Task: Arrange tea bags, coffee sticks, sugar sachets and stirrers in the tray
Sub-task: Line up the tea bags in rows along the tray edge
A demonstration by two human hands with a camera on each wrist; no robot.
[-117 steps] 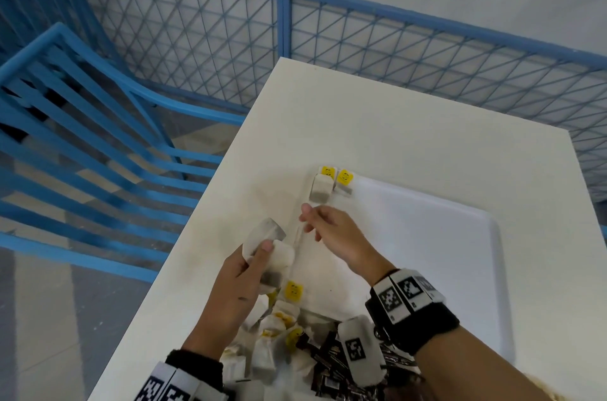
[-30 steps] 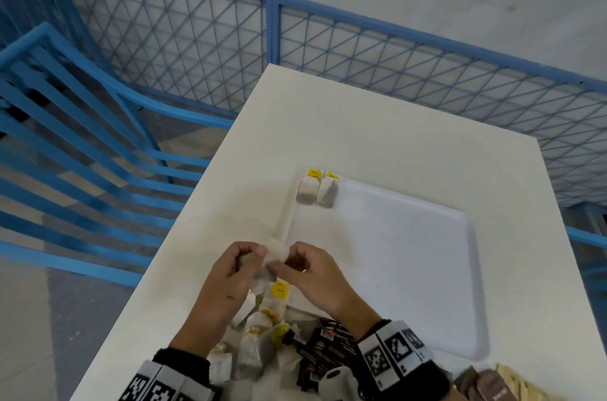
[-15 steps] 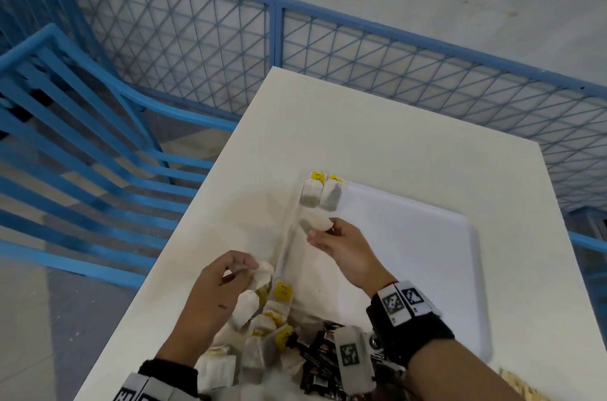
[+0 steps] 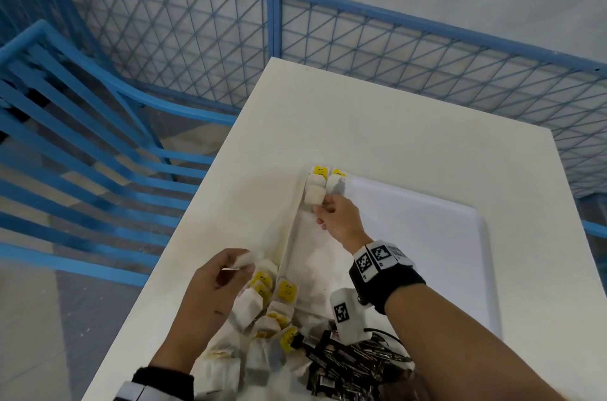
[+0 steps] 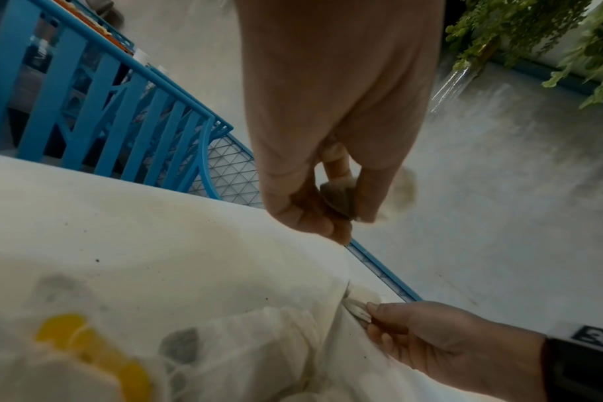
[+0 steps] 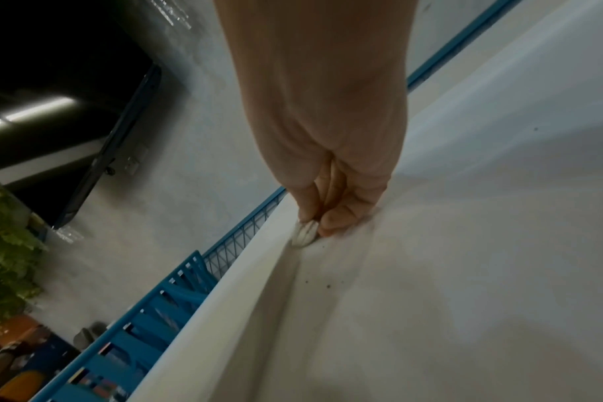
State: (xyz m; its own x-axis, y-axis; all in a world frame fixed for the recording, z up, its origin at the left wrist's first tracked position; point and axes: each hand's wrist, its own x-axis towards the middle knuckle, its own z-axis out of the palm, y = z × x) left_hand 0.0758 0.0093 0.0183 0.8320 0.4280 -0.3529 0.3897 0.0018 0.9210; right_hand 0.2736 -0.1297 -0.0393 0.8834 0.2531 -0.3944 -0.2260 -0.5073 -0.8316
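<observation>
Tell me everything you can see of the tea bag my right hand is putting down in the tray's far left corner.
The small white paper tea bag looks soft and slightly puffed, pale with no dark patches showing. It lies in the far left corner of the white plastic tray, against the left wall, just in front of two bags with yellow tags. The right hand pinches its near edge between fingertips and thumb. Its own tag and string cannot be made out.

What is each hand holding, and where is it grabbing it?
The right hand pinches a tea bag by its near edge, at the tray's far left corner. The left hand pinches another tea bag by its end.
</observation>
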